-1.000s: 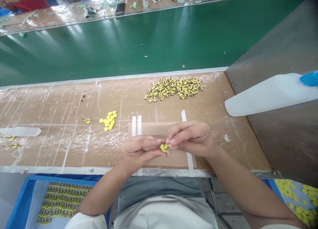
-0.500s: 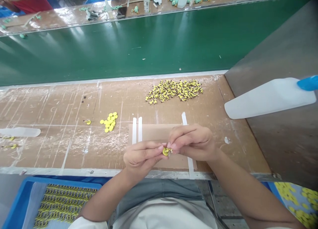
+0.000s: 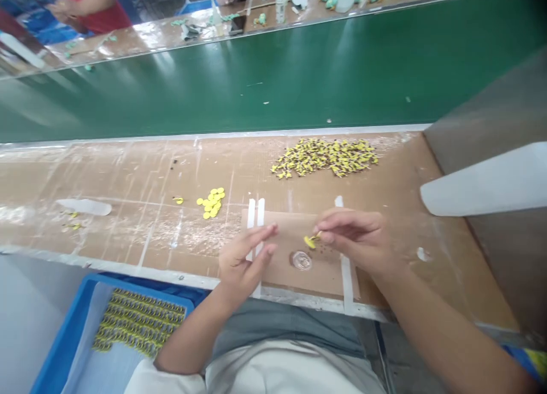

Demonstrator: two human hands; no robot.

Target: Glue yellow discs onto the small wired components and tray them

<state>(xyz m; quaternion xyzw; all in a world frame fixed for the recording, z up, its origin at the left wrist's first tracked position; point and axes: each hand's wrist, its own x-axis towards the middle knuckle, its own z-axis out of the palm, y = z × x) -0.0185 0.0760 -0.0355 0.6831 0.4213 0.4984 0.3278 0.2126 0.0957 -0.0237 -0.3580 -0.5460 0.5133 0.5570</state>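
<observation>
A small yellow piece (image 3: 310, 242) with a thin stem is pinched between the fingertips of my right hand (image 3: 356, 237), above a taped brown sheet (image 3: 282, 277). My left hand (image 3: 247, 260) is to its left, thumb and fingers apart, holding nothing. Below the piece, a round clear blob (image 3: 301, 260) lies on the sheet. Flat yellow discs (image 3: 211, 204) are grouped left of the sheet, with a single yellow piece (image 3: 178, 200) farther left. A pile of small yellow and dark parts (image 3: 325, 156) lies behind the sheet.
A white bottle (image 3: 487, 180) lies at the right, by a grey panel. A blue tray (image 3: 68, 331) with rows of yellow pieces is at lower left. A white tool (image 3: 85, 206) rests on the left table. Beyond the green belt (image 3: 213, 92), a person in red (image 3: 105, 9) works.
My left hand has let go of the yellow piece and opened. My right hand has moved away from it with the piece. The view has shifted left, and the clear blob now shows.
</observation>
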